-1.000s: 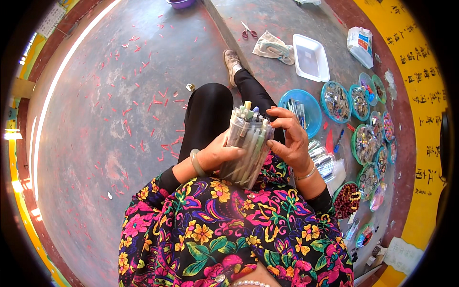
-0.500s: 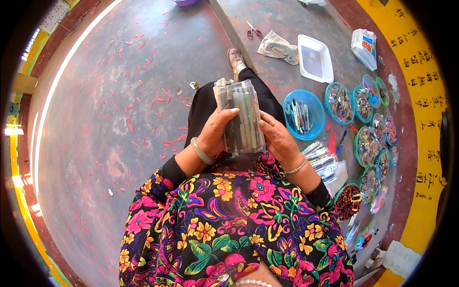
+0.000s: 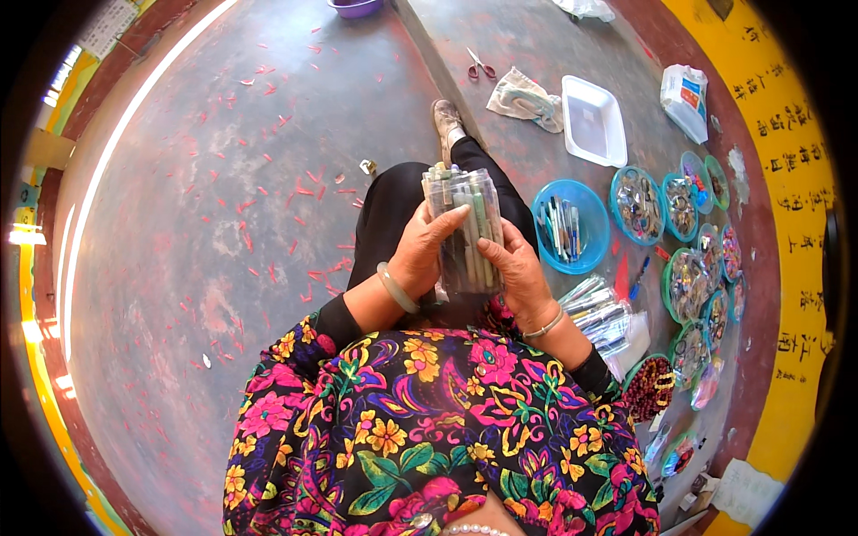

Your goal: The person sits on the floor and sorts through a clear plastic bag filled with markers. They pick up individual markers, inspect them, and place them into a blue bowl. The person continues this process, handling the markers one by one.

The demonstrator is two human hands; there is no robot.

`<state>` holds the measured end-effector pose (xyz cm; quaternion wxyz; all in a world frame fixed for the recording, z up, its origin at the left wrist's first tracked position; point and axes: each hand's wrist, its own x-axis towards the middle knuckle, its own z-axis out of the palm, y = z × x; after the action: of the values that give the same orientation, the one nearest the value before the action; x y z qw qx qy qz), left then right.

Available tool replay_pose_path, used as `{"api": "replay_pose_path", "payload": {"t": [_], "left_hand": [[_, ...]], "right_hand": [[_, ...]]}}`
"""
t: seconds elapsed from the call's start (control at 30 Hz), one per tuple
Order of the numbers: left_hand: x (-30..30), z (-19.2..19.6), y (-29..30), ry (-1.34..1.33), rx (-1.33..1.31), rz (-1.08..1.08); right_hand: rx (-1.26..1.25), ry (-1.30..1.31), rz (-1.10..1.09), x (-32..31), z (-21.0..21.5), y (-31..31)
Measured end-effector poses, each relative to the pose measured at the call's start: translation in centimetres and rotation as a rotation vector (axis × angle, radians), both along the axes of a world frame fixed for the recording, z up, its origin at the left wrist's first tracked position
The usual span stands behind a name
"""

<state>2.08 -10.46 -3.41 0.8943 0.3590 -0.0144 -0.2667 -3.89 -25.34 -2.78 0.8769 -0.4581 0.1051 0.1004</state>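
Observation:
A clear plastic pack of pens (image 3: 463, 246) is held upright between both hands, above my lap. Pale greenish and grey barrels show through its wrinkled sides, and some ends stick up at the top. My left hand (image 3: 418, 253) grips the left side, with its thumb across the front. On the other side, my right hand (image 3: 525, 277) is closed round the pack, its thumb pressing the front face. The fingers behind the pack are hidden. Close to my right hand stands a blue bowl (image 3: 543, 252) with several pens in it, and a pile of pens in clear wrap (image 3: 597, 313) lies below that.
Round dishes of small trinkets (image 3: 637, 205) line the right. Farther off are a white tray (image 3: 572, 87), a cloth (image 3: 521, 96), scissors (image 3: 481, 67) and a white bag (image 3: 685, 103). A purple basin (image 3: 356, 9) sits far ahead. Red scraps (image 3: 308, 189) litter the floor.
The pack has shifted slightly right and down in my hands. My right thumb has moved farther onto its front. The whole view has shifted a little.

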Motion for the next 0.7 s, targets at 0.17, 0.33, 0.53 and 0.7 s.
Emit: {"api": "replay_pose_path", "payload": {"t": [0.17, 0.33, 0.53, 0.7], "left_hand": [[-0.1, 0.4, 0.0, -0.004, -0.060, 0.008], [-0.3, 1.4, -0.9, -0.137, 0.006, -0.068], [-2.6, 1.4, -2.4, -0.220, 0.110, -0.009], [-3.1, 2.1, -4.0, -0.189, 0.124, -0.110]], "right_hand": [[-0.038, -0.062, -0.038, -0.3, 0.0, 0.2], [-0.125, -0.196, 0.037, -1.0, -0.7, -0.9], [-0.591, -0.371, -0.227, -1.7, -0.3, -0.8], [-0.599, -0.311, -0.266, -3.1, 0.5, -2.6]]}}
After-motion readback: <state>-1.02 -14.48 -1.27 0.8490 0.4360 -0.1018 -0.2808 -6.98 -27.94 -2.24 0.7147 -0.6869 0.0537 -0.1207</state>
